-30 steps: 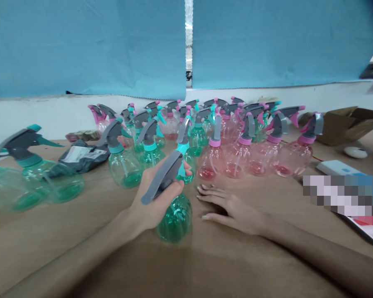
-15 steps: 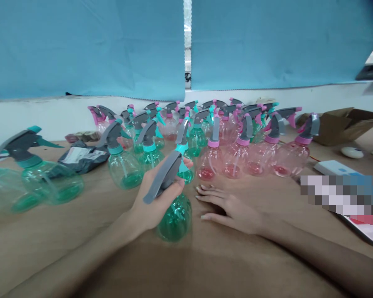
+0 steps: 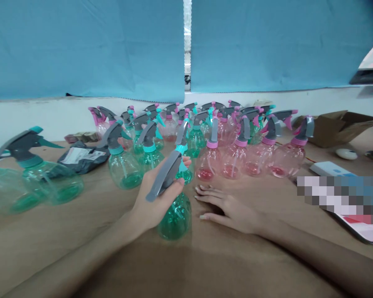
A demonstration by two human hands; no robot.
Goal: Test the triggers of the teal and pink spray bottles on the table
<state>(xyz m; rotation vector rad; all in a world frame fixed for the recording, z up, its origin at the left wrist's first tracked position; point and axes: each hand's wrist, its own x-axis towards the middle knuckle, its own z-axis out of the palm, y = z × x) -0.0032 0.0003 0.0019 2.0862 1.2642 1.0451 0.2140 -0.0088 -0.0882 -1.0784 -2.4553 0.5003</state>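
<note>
My left hand (image 3: 157,196) is wrapped round the neck and grey trigger head of a green spray bottle (image 3: 174,219), which stands upright on the table in front of me. Its teal nozzle points away from me, toward another green spray bottle (image 3: 186,176) just behind. Flat on the table to the right lies my right hand (image 3: 231,207), fingers stretched out and holding nothing. Just beyond its fingertips a pink spray bottle (image 3: 209,163) begins a row of pink ones. Closest on the left of my left hand is a green spray bottle (image 3: 126,169).
More green spray bottles (image 3: 51,182) stand at the far left, beside a dark plastic parcel (image 3: 82,159). Several mixed bottles crowd the back. An open cardboard box (image 3: 338,130), a white mouse (image 3: 346,154), a white box (image 3: 329,169) and a blurred-out flat item (image 3: 365,234) lie at right.
My left hand stays on the same green spray bottle, and my right hand rests where it was. The things on the right appear shifted slightly left as the view turns a little.
</note>
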